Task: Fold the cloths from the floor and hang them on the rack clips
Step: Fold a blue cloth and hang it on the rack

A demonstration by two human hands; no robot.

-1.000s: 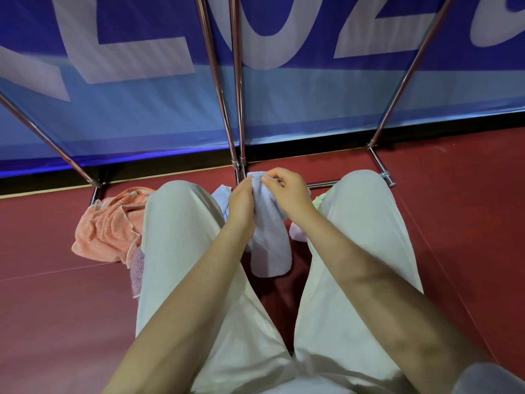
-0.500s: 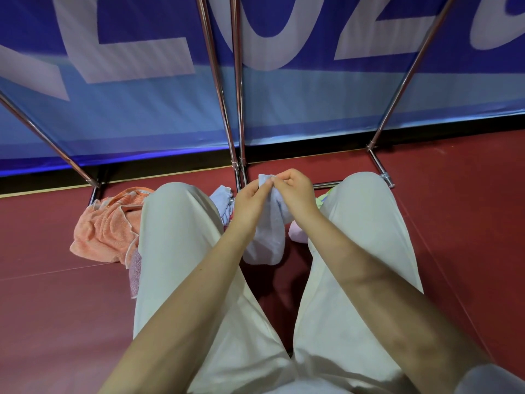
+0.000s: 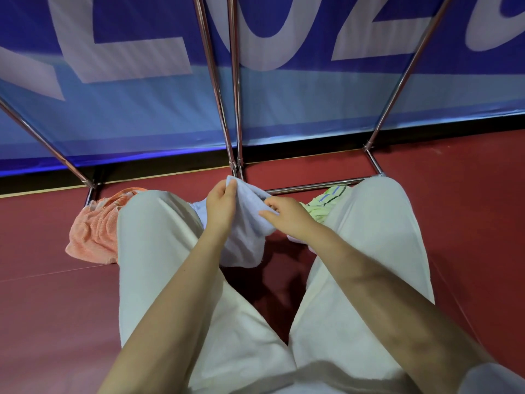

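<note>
A pale blue cloth [image 3: 246,223] hangs between the person's knees, held up off the red floor [image 3: 42,308] with its lower edge loose just above it. The left hand [image 3: 221,204] pinches the cloth's top corner between thumb and fingers. The right hand [image 3: 287,216] touches the cloth's right edge; its fingers are bent against the fabric and seem to be gripping a fold, though the grip itself is partly hidden.

A second bit of light blue fabric [image 3: 197,207] shows just behind the left wrist, beside the left knee. An orange towel [image 3: 93,231] lies crumpled on the floor, partly tucked under the left trouser leg [image 3: 147,251]. A yellow-green striped cloth [image 3: 326,204] lies on the floor against the right trouser leg [image 3: 377,237], close to the rack's low crossbar. A small pale pink piece [image 3: 295,239] peeks out under the right forearm.

The metal rack [image 3: 235,109] rises in front of the knees, its poles meeting the floor just beyond the held cloth. Behind it stands a blue banner [image 3: 142,109] with large white letters.
</note>
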